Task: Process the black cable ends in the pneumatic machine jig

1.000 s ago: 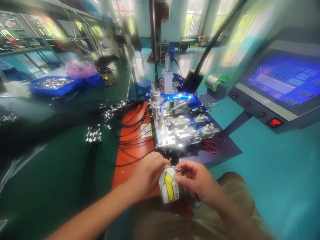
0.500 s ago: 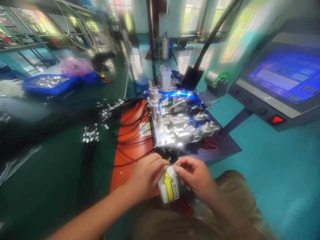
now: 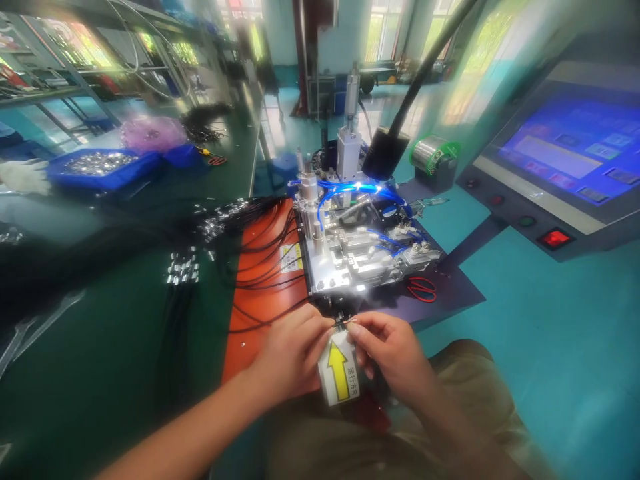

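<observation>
Left hand (image 3: 295, 347) and right hand (image 3: 393, 350) are both pinching a thin wire (image 3: 342, 323), basically right by the arrow label (image 3: 339, 371), machine (image 3: 357, 263) just beyond.

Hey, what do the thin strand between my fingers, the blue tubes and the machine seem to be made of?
Thin strand: perhaps metal wire, from its coppery tint, though too small to be sure.
Blue tubes: likely smooth, glossy plastic, judging by bright highlights along their curves.
Machine: apparently mostly metal, satin to shiny, from its silvery colour and strong reflections.
</observation>
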### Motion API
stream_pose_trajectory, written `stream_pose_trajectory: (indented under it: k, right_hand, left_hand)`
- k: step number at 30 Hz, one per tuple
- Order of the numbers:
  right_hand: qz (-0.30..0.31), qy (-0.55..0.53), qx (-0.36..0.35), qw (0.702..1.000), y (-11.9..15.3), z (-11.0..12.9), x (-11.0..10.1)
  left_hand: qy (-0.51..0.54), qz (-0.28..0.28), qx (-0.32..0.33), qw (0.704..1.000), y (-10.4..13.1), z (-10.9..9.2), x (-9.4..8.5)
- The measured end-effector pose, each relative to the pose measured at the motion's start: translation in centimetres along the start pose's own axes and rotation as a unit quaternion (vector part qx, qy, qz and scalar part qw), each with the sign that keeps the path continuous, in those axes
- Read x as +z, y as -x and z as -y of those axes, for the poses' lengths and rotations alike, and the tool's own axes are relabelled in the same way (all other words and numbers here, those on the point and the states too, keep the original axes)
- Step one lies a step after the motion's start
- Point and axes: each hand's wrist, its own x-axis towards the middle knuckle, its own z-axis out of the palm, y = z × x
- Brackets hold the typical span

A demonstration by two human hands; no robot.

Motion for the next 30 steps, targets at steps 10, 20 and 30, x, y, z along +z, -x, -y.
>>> stream_pose_trajectory:
  k: [10,20,30]
  right_hand:
    - [0.005,-0.011,0.002,1.0,-0.1,0.02,0.21]
    - [0.012,-0.014,0.005,1.0,-0.27,-0.17,0.09]
    - [0.004,-0.001,-0.009,1.0,-0.32,-0.1,0.41]
  left_hand:
    - [-0.013,0.004,-0.001,1.0,0.14,0.32,0.15]
    - [-0.033,0.008,0.006,0.999,0.17,0.32,0.09]
    - [-0.068,-0.031,0.059,0.995,0.13,0.29,0.07]
